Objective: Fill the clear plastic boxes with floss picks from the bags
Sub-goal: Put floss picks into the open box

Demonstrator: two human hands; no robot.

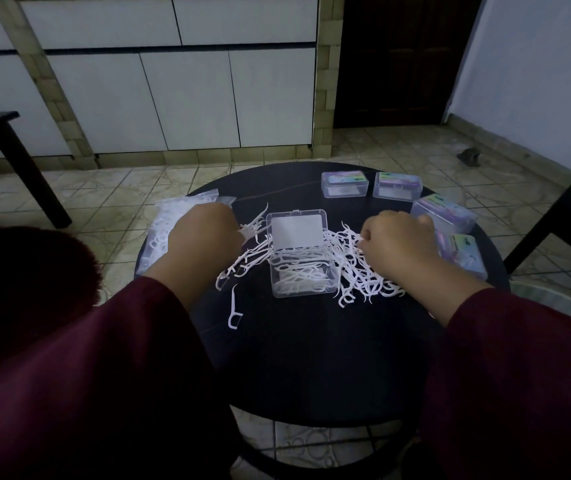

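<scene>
An open clear plastic box stands at the middle of the round black table, its lid raised and white floss picks inside. Loose floss picks lie in a heap to its right and a smaller scatter to its left; one pick lies alone. My left hand is curled over a bunch of picks left of the box. My right hand pinches picks atop the right heap. A clear bag of floss picks lies at the table's left edge, partly behind my left hand.
Several closed clear boxes with coloured labels sit along the table's far right rim, among them one at the back, its neighbour and one by my right hand. A dark table leg stands left; tiled floor surrounds the table.
</scene>
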